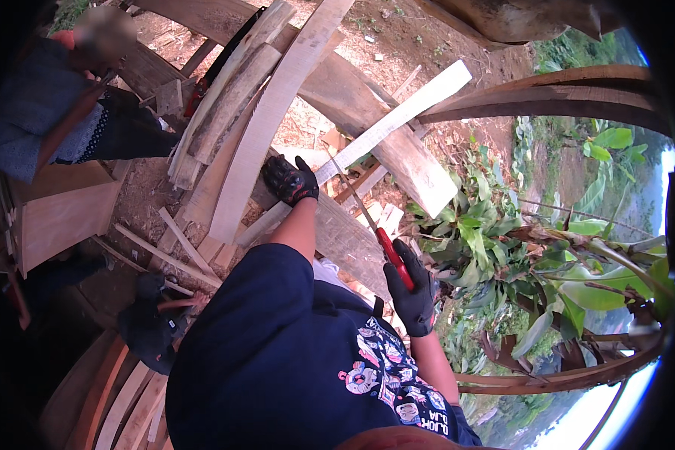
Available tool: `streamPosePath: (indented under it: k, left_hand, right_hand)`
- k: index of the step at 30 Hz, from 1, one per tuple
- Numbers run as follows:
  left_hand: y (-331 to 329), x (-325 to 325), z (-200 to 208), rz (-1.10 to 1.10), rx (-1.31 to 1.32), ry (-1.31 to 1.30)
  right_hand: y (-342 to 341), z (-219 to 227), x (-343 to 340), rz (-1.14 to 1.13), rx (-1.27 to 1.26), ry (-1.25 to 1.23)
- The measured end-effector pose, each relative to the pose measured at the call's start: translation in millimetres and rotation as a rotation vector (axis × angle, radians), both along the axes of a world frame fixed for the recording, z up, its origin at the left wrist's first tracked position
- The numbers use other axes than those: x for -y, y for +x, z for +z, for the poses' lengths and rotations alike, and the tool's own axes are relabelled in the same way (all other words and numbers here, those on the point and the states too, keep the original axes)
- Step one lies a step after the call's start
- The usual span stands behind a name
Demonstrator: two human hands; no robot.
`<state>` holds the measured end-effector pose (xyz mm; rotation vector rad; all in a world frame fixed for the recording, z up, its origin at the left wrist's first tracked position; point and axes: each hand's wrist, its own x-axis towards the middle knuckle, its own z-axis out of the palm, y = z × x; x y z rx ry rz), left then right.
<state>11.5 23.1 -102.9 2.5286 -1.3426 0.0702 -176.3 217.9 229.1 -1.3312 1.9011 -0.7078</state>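
My left hand (289,180) wears a black glove and presses down on a long pale wooden slat (397,116) where it crosses other boards. In my right hand (414,292), also in a black glove, is the red handle of a hand saw (392,256). The saw's thin blade runs up and left to the slat, close to the left hand. The slat lies slanted over a wide curved plank (266,120) and a broad board (416,169).
Several planks and offcuts are piled at the upper left and the lower left (127,397). Another person (60,105) in dark clothes sits at the upper left. Green leafy plants (517,247) grow on a slope at the right. Bare soil (382,37) lies beyond.
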Motion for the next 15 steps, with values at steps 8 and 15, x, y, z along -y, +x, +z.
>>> streamPosePath:
  k: [8,15]
  left_hand:
    - [3,3,17,-0.007,-0.053,0.029]
    - [2,3,9,-0.027,0.007,0.062]
  right_hand:
    - [7,-55,39,0.027,0.109,0.028]
    - [2,-98,77,0.156,0.038,-0.083]
